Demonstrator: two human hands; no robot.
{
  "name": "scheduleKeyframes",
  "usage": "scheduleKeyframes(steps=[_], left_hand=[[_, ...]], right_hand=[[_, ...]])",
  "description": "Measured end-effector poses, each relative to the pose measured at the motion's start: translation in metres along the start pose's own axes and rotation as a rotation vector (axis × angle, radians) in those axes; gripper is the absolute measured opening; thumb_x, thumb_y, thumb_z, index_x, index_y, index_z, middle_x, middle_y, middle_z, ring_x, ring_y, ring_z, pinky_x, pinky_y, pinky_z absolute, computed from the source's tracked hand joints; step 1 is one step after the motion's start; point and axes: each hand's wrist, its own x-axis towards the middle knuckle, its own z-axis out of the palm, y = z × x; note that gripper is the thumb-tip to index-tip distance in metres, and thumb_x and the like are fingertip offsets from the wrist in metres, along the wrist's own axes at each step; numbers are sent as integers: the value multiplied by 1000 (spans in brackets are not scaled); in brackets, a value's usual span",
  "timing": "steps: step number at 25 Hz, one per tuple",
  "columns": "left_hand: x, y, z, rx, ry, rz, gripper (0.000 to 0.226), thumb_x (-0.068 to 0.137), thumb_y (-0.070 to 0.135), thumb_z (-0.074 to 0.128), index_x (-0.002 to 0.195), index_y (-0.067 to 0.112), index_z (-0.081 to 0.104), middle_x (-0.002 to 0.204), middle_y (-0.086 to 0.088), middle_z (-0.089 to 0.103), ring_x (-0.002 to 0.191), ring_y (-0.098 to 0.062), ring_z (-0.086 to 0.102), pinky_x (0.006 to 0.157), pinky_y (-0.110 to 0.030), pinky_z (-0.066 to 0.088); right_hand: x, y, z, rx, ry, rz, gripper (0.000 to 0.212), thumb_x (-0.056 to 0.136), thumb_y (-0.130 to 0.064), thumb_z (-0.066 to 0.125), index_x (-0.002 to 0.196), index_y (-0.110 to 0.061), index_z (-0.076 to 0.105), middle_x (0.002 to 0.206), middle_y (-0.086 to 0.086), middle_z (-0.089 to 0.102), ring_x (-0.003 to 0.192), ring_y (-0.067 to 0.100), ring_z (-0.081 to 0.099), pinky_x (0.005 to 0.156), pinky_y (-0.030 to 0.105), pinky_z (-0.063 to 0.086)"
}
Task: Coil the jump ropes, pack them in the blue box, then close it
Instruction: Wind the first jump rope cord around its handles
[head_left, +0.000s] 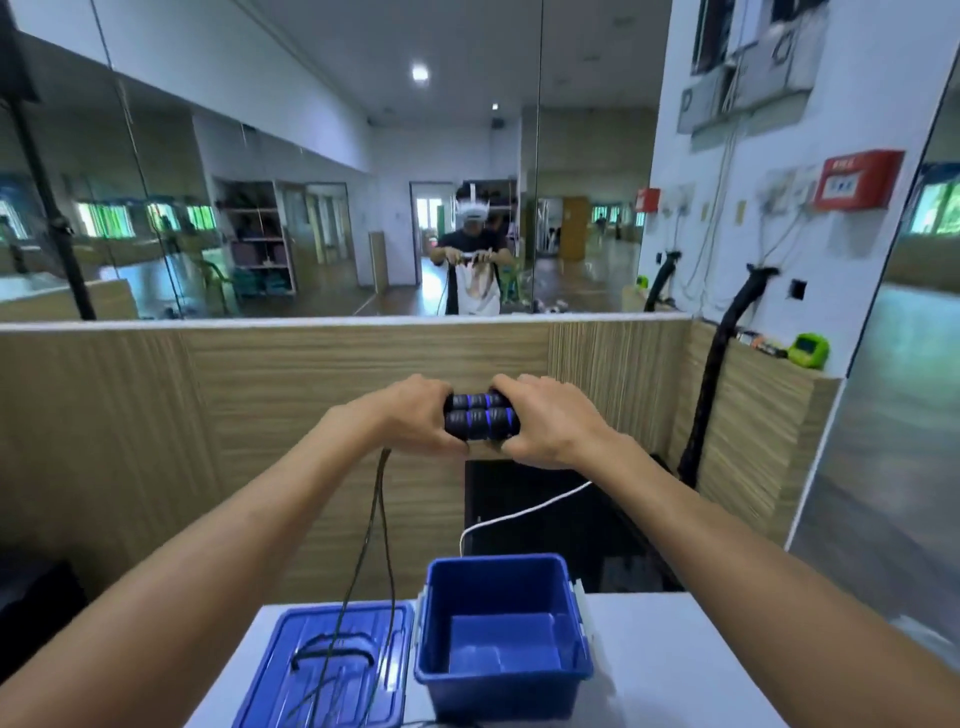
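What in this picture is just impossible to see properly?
All in the head view:
- The ends of the two jump rope handles: covered by the left hand and right hand.
- The far end of the rope: it trails over the lid and off the bottom edge.
- The near inside wall of the blue box: hidden behind its own front wall.
- The wall signs: too blurred to read.

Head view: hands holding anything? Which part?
Both hands grip the two jump rope handles, stacked side by side: left hand on their left ends, right hand on their right ends. The rope hangs loose below.
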Motion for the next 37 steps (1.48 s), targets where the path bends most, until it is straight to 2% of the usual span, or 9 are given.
scheduleKeyframes(steps=[2,5,9,13,18,22,30,34,37], left_hand=[[-1,-7,-7,-46,-34,28,36,71,50,75,83,27,50,81,4,60,70,-12,55,60,-25,44],[-3,-17,-10,-73,-40,28,33,74,48,75,79,31,47,79,8,56,68,-6,51,56,-21,38],[0,-29,-6,-134,-55,0,41,75,48,73,100,21,54,89,0,62,77,-14,58,65,-26,45],[2,-29,-9,-100,-71,-4,41,76,41,72,105,20,53,92,-1,60,77,-16,57,72,-32,50],[3,-28,-12,-22,-36,20,35,70,44,72,90,25,50,85,0,61,71,-17,58,61,-28,47],[2,-27,-15,46,-18,42,43,69,52,72,94,22,53,85,-1,62,73,-18,60,66,-33,53],[-6,-25,-19,-14,6,81,56,63,73,71,86,26,50,84,2,62,72,-15,59,63,-28,47],[-10,-26,-18,-50,4,92,52,66,68,73,87,26,52,83,2,63,72,-14,59,61,-25,44],[-11,-27,-18,-13,8,90,51,68,61,75,93,21,55,84,1,63,72,-14,59,63,-26,48]], right_hand=[[12,-6,-5,50,-33,-19,51,76,-56,70,115,-28,51,98,-3,64,87,23,61,71,37,48],[22,-14,-2,-32,-4,-46,41,80,-49,68,110,-26,53,98,-3,65,90,25,63,66,34,43],[24,-17,1,-54,37,-63,41,83,-43,66,118,-25,53,107,3,62,98,28,58,77,40,50],[24,-18,-2,-77,48,-75,43,86,-35,64,124,-23,50,110,5,60,100,29,55,81,41,50],[20,-17,0,-62,50,-78,44,86,-33,64,124,-22,47,110,4,59,97,28,57,68,34,44],[17,-18,3,-75,95,-85,44,85,-37,64,123,-22,48,108,4,61,95,29,58,66,34,40],[14,-21,-1,-81,138,-82,48,84,-36,63,128,-23,48,111,3,61,98,28,57,75,36,48],[11,-23,-2,-108,144,-99,45,86,-34,63,126,-20,48,111,5,62,98,29,59,73,35,44],[11,-27,-2,-156,137,-107,43,85,-39,63,121,-21,48,111,3,64,102,26,57,83,40,41]])
